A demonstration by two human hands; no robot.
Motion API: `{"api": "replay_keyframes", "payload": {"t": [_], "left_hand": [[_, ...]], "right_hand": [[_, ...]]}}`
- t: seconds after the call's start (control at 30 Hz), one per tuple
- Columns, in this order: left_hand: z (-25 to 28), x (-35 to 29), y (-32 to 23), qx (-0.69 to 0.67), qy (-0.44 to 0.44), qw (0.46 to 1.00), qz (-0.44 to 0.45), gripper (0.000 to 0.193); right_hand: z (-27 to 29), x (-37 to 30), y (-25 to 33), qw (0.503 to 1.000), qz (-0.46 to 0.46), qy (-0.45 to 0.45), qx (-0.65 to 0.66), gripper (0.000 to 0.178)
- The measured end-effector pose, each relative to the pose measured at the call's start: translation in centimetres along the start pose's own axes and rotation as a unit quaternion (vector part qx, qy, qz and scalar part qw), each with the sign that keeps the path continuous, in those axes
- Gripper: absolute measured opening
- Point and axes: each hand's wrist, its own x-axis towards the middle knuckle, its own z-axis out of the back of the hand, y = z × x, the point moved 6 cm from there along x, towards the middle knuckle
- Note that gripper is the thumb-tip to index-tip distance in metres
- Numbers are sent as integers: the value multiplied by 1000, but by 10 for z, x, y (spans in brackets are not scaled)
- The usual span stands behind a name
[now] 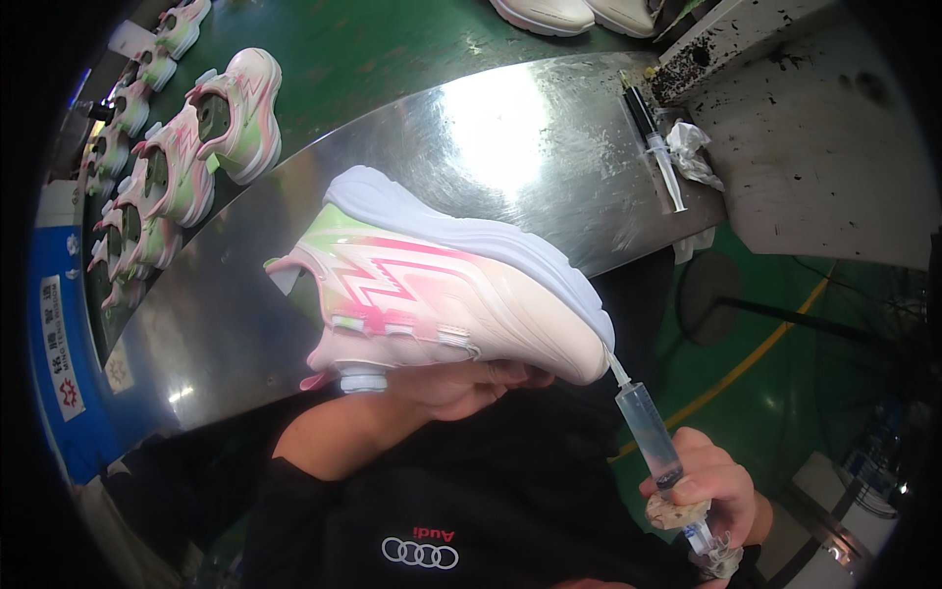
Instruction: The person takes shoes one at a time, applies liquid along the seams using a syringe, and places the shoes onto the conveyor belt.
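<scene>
Both hands at work over the near edge of a metal table. In the foreground, the right hand point(721, 481) is closed around the rear of a clear syringe point(648, 427), its fingers bent about the barrel's end, where a crumpled beige wrapping point(677, 512) is attached. The syringe slants up and leftward; its narrow nozzle meets the toe of a shoe point(432, 285) at the border between upper and sole. The left hand point(466, 391) supports the shoe from below, partly closed, with several fingers hidden beneath it. The shoe, cream, pink and pale green with a lavender sole, lies tilted on its side above the near edge of the table point(231, 334), toe to the right, sole turned toward the far edge. Whether it touches the table cannot be told.

Near the table's right end, toward the far corner, lies a second syringe point(655, 142) with a dark barrel and a white plunger; just beside it is a crumpled white tissue point(693, 153). Beyond the far edge, at left, similar shoes point(177, 167) stand in rows on a green surface point(378, 59); farther right stand two pale shoes point(549, 15).
</scene>
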Motion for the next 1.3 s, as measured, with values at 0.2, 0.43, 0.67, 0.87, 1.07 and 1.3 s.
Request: {"api": "replay_keyframes", "payload": {"t": [0.2, 0.43, 0.67, 0.87, 1.07, 1.3], "left_hand": [[-4, 10, -4, 17, 44, 998, -38, 46], [-15, 22, -12, -8, 19, 997, -69, 60], [-15, 26, -15, -19, 14, 998, -55, 47], [-18, 25, -13, -34, 16, 999, -25, 30], [-24, 23, -15, -23, -1, 999, -27, 31], [-30, 19, -17, -24, 18, 999, -37, 35]], "right_hand": [[-4, -7, -1, 998, 30, -13, -51, 58], [-8, -3, -5, 991, 56, -18, -119, 53], [-19, 0, -12, 972, 93, -18, -217, 63], [-31, 7, -18, 935, 159, -68, -311, 65], [-39, 8, -26, 907, 183, -69, -373, 62], [-44, 8, -30, 892, 190, -65, -406, 62]]}}
